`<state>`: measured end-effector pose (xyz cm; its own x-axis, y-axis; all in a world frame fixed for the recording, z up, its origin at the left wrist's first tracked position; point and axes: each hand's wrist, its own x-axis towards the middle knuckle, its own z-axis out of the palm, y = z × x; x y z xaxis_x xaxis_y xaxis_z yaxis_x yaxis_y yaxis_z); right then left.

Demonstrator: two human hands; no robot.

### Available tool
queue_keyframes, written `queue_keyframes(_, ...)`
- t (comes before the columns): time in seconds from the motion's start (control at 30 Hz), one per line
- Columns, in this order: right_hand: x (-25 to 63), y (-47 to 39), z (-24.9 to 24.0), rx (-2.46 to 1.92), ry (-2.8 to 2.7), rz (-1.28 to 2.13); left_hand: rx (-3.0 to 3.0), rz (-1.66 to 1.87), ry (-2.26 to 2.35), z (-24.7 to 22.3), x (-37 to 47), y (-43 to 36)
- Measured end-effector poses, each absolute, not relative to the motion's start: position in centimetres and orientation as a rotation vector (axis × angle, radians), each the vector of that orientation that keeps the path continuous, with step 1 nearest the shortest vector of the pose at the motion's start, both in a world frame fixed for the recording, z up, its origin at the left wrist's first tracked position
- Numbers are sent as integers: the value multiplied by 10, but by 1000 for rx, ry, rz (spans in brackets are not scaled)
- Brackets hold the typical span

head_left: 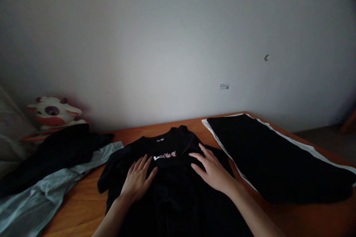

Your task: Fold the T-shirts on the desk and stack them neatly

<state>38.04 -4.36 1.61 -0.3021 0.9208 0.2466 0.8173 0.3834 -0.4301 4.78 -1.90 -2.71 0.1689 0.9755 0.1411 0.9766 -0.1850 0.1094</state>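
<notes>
A black T-shirt with a small white and pink print on its chest lies front up on the wooden surface, its collar toward the wall. My left hand rests on the left side of the chest with its fingers stretched out. On the right side, near the sleeve, my right hand touches the cloth, fingers spread. Neither hand grips the fabric. The lower part of the shirt runs out of view at the bottom.
Folded black cloth lies over a white piece on the right. At the left are a dark garment, a grey garment and a cow plush toy. A pale wall stands behind the wooden surface.
</notes>
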Motion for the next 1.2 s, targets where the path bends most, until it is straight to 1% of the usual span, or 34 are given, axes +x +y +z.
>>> queue_keyframes(0.13,378,-4,10,-1519,-2305,275,-2435,-270,-1941,-28,48,-9)
queue_keyframes(0.27,391,39,11,-1515,-2243,318,-2462,-294,-1927,-28,47,2)
queue_keyframes(0.37,418,70,20,-1587,-2059,281,-2488,-317,-1896,-25,49,8)
queue_keyframes(0.47,447,89,29,-1744,-1704,102,-2508,-336,-1881,-24,52,15)
queue_keyframes(0.53,456,90,28,-1781,-1531,-17,-2515,-368,-1877,-25,53,20)
queue_keyframes(0.6,450,82,20,-1738,-1497,-93,-2517,-399,-1870,-28,54,26)
queue_keyframes(0.77,402,47,-16,-1506,-1761,-109,-2528,-444,-1847,-27,53,32)
queue_keyframes(0.93,386,31,-32,-1450,-1915,-56,-2450,-678,-1647,-16,57,21)
queue_keyframes(1.0,390,31,-33,-1472,-1929,-31,-2456,-642,-1609,-12,61,12)
queue_keyframes(1.13,393,35,-34,-1518,-1968,41,-2702,-423,-1527,-4,67,-16)
queue_keyframes(1.2,393,36,-36,-1531,-1986,75,-2767,-396,-1510,0,64,-37)
